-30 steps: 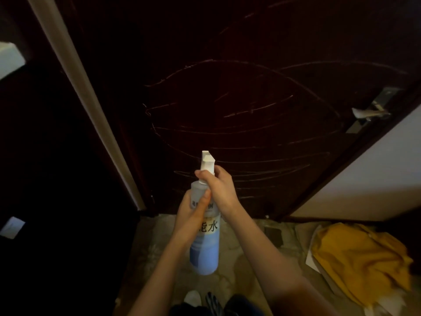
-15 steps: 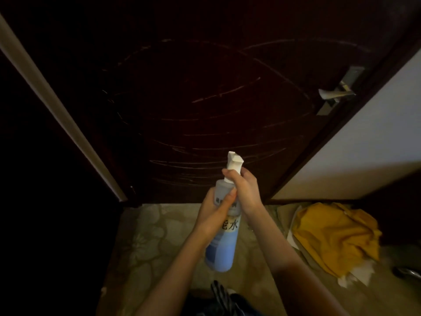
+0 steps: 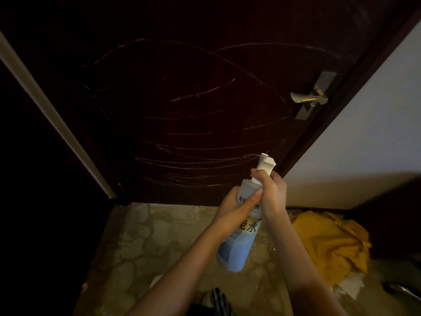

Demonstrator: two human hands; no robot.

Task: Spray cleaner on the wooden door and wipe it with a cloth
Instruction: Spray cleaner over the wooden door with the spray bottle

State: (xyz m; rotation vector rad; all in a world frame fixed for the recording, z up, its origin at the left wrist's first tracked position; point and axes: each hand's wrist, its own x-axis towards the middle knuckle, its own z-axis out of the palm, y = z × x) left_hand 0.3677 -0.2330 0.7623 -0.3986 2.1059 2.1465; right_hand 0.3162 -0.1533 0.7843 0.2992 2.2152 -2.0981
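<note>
The door (image 3: 182,92) was dark brown with pale curved streaks; the spray bottle (image 3: 237,245) blue, white-capped; the cloth (image 3: 330,242) mustard yellow.

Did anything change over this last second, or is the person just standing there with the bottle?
The spray bottle has drifted right across the door, from near its middle toward the handle-side edge, and its nozzle now leans right. Same as before: the left hand grips the body, the right hand the neck; the yellow cloth lies on the floor; pale scrawls mark the door.
</note>
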